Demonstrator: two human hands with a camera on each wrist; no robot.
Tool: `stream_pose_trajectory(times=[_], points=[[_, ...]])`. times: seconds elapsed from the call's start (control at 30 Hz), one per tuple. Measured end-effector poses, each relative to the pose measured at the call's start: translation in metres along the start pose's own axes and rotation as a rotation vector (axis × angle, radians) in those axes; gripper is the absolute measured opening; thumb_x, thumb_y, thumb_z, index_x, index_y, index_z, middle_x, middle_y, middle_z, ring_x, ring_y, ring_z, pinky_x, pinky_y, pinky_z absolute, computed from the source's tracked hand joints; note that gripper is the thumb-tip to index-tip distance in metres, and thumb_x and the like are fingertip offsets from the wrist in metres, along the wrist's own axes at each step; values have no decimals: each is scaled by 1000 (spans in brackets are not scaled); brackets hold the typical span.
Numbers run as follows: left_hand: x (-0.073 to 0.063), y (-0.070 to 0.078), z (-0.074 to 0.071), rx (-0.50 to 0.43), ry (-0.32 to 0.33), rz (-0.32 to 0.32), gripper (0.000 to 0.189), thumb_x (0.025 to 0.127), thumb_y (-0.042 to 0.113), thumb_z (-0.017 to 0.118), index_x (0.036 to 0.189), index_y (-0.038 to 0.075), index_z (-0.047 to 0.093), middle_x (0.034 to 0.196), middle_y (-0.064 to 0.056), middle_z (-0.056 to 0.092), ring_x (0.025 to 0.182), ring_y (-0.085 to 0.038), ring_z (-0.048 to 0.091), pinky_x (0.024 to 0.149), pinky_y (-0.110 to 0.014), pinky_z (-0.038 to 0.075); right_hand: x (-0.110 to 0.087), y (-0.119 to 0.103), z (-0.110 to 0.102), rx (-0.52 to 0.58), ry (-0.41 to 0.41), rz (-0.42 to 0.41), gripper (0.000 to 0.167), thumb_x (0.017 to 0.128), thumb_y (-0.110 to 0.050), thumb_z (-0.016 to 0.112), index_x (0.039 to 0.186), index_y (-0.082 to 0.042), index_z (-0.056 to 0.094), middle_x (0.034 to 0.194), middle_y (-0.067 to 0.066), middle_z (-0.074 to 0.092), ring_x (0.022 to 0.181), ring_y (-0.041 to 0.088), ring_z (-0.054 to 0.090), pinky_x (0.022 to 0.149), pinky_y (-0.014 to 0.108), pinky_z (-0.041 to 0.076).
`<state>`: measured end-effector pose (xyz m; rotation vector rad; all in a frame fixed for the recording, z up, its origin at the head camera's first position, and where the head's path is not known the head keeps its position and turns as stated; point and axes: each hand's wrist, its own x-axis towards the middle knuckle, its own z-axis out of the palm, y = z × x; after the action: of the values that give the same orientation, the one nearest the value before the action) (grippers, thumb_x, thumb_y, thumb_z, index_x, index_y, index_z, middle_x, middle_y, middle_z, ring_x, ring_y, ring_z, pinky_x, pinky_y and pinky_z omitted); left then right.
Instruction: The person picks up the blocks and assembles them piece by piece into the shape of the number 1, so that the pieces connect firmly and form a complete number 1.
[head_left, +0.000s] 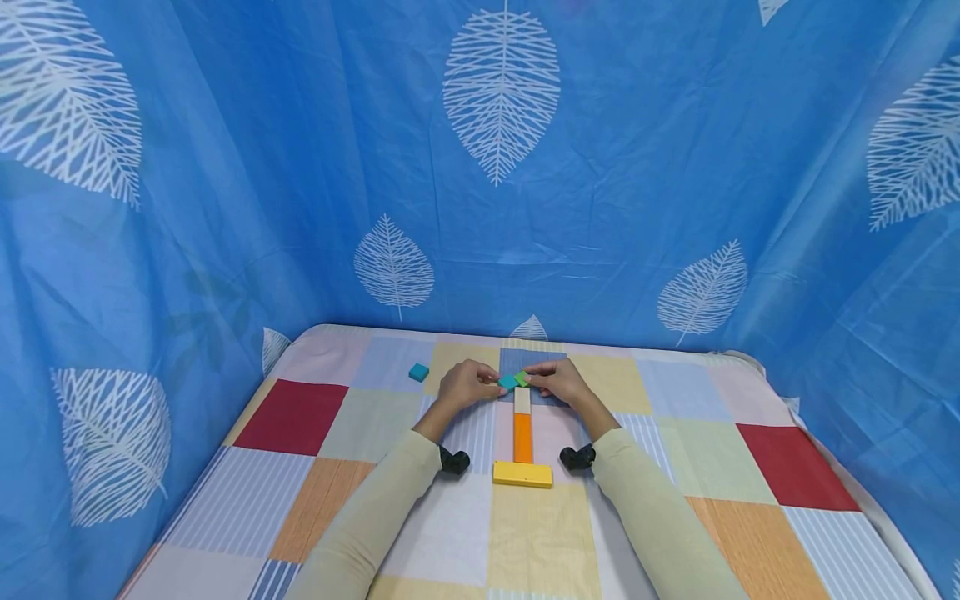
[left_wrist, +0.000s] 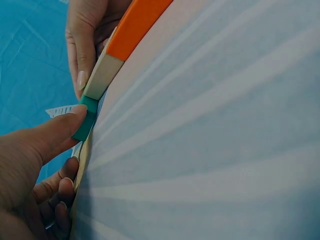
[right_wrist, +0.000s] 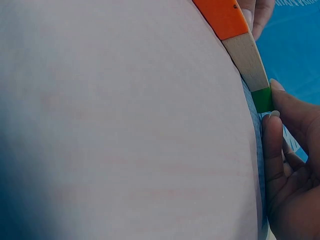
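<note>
In the head view, a wooden block (head_left: 522, 400), an orange block (head_left: 522, 438) and a yellow block (head_left: 522, 474) form a line, the yellow one crosswise at the near end. Beyond the wooden block lie a teal block (head_left: 508, 382) and a green block (head_left: 521, 378), side by side. My left hand (head_left: 468, 385) pinches the teal block between thumb and finger, as the left wrist view shows. With thumb and fingertip, my right hand (head_left: 558, 382) pinches the green block (right_wrist: 263, 100) at the end of the wooden block (right_wrist: 246, 59).
Another teal block (head_left: 418, 372) lies left of my left hand. A patchwork cloth (head_left: 420, 533) covers the table. Blue curtain (head_left: 592, 208) with white leaf prints hangs behind and at both sides. A black device sits at each wrist.
</note>
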<state>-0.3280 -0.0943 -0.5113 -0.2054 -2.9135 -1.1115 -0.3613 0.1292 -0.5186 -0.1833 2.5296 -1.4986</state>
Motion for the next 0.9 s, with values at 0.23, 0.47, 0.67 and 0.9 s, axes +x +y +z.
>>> stream_pose_trajectory(times=[0.23,0.47,0.67,0.9], points=[[0,-1,0,6,-3,4,34,81,41,86,108,22,81,88,7,70,79,-13,58,70,-31,46,0,2,0,11,-7,-11,30,95,-20,74,121,-6,75,116,16,71,69,13,61,62,21,54],[-1,-4,-4,-53,-19,29,34,81,38,86,109,21,81,92,5,72,82,-14,60,73,-33,49,-1,-1,0,-23,6,-6,30,95,-22,74,121,-8,75,112,13,71,68,14,59,62,21,53],[-1,-11,-7,-133,-38,87,34,84,34,85,112,16,80,98,1,74,88,-15,64,82,-36,53,-1,-2,0,-39,10,28,32,94,-23,75,123,-10,75,114,13,71,70,16,59,64,21,53],[-2,-19,-10,-226,-37,169,28,87,23,82,111,9,79,97,-3,75,86,-17,65,85,-36,56,-1,-1,0,-44,17,17,31,94,-22,75,122,-10,75,112,12,71,69,15,59,63,22,53]])
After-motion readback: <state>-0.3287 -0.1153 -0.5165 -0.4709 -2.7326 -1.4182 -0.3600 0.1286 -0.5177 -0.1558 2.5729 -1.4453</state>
